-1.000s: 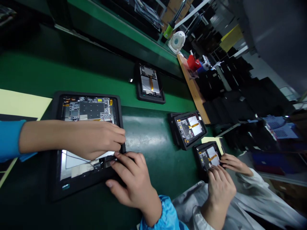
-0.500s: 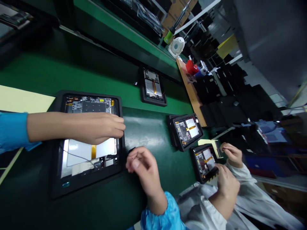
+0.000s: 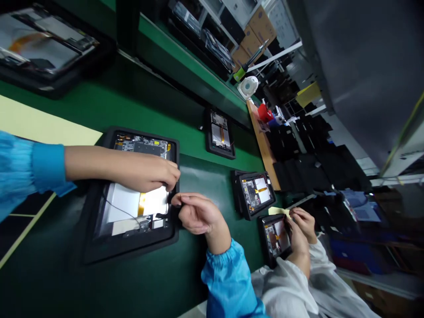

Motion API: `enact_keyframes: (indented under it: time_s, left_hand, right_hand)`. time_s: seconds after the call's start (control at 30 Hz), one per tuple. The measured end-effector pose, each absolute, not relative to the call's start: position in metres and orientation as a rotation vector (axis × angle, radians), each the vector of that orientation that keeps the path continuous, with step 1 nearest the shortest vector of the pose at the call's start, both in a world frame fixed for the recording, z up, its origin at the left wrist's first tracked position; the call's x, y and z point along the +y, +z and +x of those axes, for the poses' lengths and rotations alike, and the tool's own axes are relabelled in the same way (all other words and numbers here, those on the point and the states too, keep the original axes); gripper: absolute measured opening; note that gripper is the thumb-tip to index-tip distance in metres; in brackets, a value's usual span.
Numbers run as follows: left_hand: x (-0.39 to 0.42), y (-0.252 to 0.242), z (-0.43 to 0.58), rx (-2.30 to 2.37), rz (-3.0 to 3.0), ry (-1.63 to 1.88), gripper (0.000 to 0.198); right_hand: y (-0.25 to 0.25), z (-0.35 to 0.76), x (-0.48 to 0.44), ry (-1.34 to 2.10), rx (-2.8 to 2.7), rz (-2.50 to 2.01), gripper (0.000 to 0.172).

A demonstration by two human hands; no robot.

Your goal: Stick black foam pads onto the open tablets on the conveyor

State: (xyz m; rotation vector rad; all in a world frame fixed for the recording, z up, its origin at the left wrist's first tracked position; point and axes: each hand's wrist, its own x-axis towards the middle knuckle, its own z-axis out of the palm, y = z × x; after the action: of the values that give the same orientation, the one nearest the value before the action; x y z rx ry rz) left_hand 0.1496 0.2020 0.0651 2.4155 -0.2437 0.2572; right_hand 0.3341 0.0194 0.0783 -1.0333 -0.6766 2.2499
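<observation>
One rect. blk frame (image 3: pixel 135 245), prob. foam

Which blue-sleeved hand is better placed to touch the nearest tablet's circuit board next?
Probably the left hand: it's over the nearest tablet, nearer the circuit board; the right hand is at the tablet's edge.

Reads dim and cool overall, seemingly lit from above, out of frame. Flares hardest on the white battery (image 3: pixel 130 204) at 8 o'clock, nearly washed out at its inner end. Leaves a soft sheen on the green bench (image 3: pixel 202 179) near 7 o'clock, close to centre. Sinks into shadow below the green shelf edge (image 3: pixel 175 49) toward 10 o'clock and swallows detail in the stacked black panels (image 3: pixel 318 170) at 3 o'clock. Stretches and softens outward, smearing the farther open tablet (image 3: pixel 54 57) at 10 o'clock and the grey overhead panel (image 3: pixel 364 53) at 2 o'clock.
</observation>
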Motion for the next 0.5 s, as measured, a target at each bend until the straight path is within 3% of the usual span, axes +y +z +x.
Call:
enact_keyframes:
  time_s: [0.5]
  left_hand:
    - [0.205, 0.065, 0.157, -0.24, 2.263, 0.142, 0.032]
  right_hand:
    - [0.092, 0.321, 0.041, 2.051, -0.944, -1.515, 0.04]
